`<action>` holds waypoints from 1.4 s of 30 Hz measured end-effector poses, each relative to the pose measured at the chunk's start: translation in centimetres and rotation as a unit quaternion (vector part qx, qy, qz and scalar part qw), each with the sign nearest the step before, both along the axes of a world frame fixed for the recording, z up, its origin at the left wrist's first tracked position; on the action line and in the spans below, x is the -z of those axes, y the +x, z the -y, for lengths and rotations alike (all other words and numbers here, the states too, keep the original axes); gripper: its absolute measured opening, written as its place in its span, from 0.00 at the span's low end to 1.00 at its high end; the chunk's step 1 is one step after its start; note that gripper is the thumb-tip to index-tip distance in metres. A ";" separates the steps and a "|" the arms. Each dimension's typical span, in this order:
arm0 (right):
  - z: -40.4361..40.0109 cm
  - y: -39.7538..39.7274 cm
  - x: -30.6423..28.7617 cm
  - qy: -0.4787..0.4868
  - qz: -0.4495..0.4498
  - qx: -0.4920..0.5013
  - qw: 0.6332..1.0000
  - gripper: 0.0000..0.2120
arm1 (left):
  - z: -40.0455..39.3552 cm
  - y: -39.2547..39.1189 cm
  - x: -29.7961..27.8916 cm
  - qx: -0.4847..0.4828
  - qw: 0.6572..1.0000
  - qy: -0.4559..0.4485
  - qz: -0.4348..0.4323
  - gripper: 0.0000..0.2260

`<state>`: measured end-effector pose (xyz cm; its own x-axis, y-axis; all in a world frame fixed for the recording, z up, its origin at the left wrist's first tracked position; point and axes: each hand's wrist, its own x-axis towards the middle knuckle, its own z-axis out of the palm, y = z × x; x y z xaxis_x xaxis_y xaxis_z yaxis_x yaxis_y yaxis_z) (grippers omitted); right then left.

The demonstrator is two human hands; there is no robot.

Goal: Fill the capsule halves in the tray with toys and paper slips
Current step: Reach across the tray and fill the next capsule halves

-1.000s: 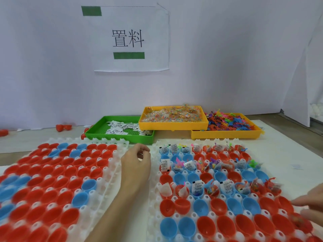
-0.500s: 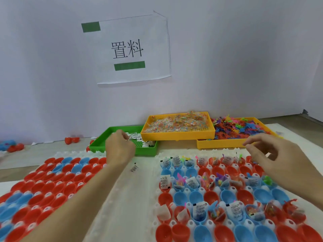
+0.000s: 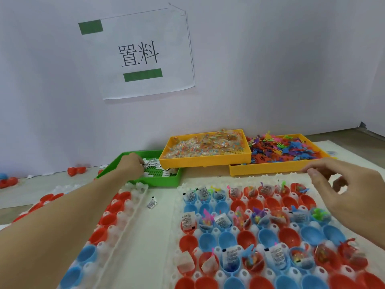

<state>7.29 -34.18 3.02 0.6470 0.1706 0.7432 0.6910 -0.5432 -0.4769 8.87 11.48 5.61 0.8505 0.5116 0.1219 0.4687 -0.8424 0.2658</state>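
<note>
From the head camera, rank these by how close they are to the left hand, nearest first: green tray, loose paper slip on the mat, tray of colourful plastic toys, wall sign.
1. Green tray: the left hand reaches into it.
2. Loose paper slip: on the mat, just right of the forearm.
3. Tray of colourful toys: far right, at the back.
4. Wall sign: up on the wall behind.

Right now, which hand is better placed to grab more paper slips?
Left. The left hand is already inside the green tray, fingers at the slips. The right hand hovers over the capsule tray, nearer the toy tray.
</note>
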 end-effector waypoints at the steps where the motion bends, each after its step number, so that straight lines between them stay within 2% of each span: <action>1: 0.1 0.0 -0.1 0.001 0.002 0.003 1.000 0.08 | 0.0 0.1 -0.1 0.003 1.000 0.008 0.006 0.13; 3: 0.1 -0.1 -0.1 0.003 0.003 0.006 1.000 0.07 | -0.1 0.2 -0.1 0.012 1.000 0.014 0.021 0.09; 11: -0.1 -0.7 -0.8 0.000 -0.009 -0.012 1.000 0.08 | -0.1 -0.6 0.1 0.000 0.997 0.026 0.079 0.07; 19: -0.1 -1.1 -1.2 -0.002 -0.022 0.015 1.000 0.09 | 0.3 -1.1 -0.6 -0.038 0.982 -0.063 0.176 0.03; 23: -0.1 -1.1 -1.1 -0.005 -0.039 0.015 0.999 0.10 | 0.5 -1.7 -1.2 -0.038 0.973 -0.091 0.207 0.12; 27: 0.0 -1.3 -1.5 0.016 -0.063 0.012 0.998 0.10 | 2.3 -2.7 -2.3 -0.058 0.953 -0.102 0.278 0.09; 30: 0.1 -1.7 -2.3 0.039 -0.122 -0.006 0.992 0.09 | 6.3 -4.2 -3.3 -0.005 0.942 -0.087 0.324 0.09; 32: 0.3 -2.2 -3.3 0.052 -0.232 -0.066 0.969 0.12 | 10.1 -6.2 -4.0 0.081 0.934 -0.093 0.336 0.09; 34: 0.3 -2.9 -4.3 0.054 -0.366 -0.154 0.916 0.15 | 14.5 -8.8 -4.5 0.206 0.910 -0.076 0.351 0.08; 36: 0.1 -3.7 -4.9 0.035 -0.452 -0.234 0.860 0.20 | 18.4 -11.2 -4.7 0.314 0.876 -0.024 0.364 0.09; 38: -0.3 -4.2 -5.0 0.015 -0.488 -0.300 0.819 0.24 | 21.5 -12.6 -4.5 0.388 0.849 0.033 0.358 0.12; 40: -0.7 -4.6 -5.0 0.041 -0.505 -0.335 0.795 0.23 | 23.3 -13.1 -4.1 0.433 0.836 0.090 0.324 0.14; 42: -0.8 -4.8 -5.0 0.090 -0.513 -0.339 0.784 0.20 | 24.1 -13.1 -3.7 0.467 0.828 0.145 0.276 0.08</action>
<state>2.45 -33.35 8.03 0.7259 0.6855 -0.0568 -0.0056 -0.0767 -0.9970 -4.18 -12.60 9.34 0.6321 -0.4558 0.6266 -0.5480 -0.8347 -0.0544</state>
